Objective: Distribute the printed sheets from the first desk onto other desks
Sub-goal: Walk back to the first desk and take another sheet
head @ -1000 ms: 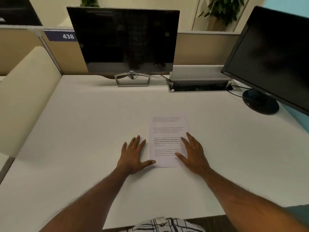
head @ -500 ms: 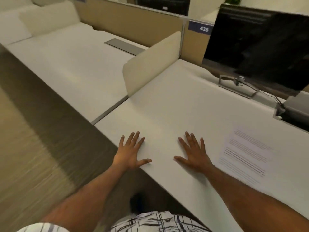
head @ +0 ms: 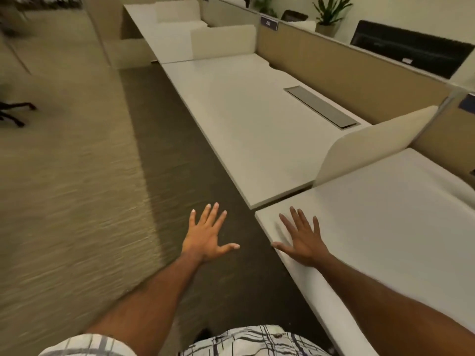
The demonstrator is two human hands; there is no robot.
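Hands are spreading wide, both empty, fingers splayed and palms down. The left hand is hovering over the dark strip of carpet beside the desks, touching nothing. The right hand is lying flat over the near corner of the closest desk, its thumb reaching past the rounded front edge. No printed sheet is showing anywhere in view, so neither hand is near one. A cream divider is standing upright at the far side of this desk, separating it from the next desk. That next desk is showing a bare white top with a closed grey cable hatch set flush near its back; what lies inside cannot be told. A tan partition is running behind both desks, with a dark monitor and a potted plant beyond it. A plaid shirt is filling the bottom edge.
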